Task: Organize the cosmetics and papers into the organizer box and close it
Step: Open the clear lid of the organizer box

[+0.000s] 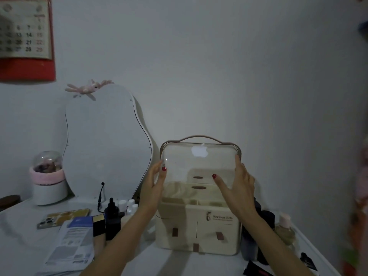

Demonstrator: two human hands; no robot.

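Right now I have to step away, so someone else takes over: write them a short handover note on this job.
Left hand: on the left edge of the clear lid, fingers straight.
Right hand: on its right edge, likewise.
Organizer box: mid-table, lid raised.
Done: nothing visibly packed.
Left: papers and dark dropper bottle to the box's left, pale bottle to its right; load them, close the lid.

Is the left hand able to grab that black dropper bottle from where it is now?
Probably yes. The black dropper bottle stands in the open just beside the left forearm, with nothing over it. But the left hand is busy on the clear lid, so it must let go first.
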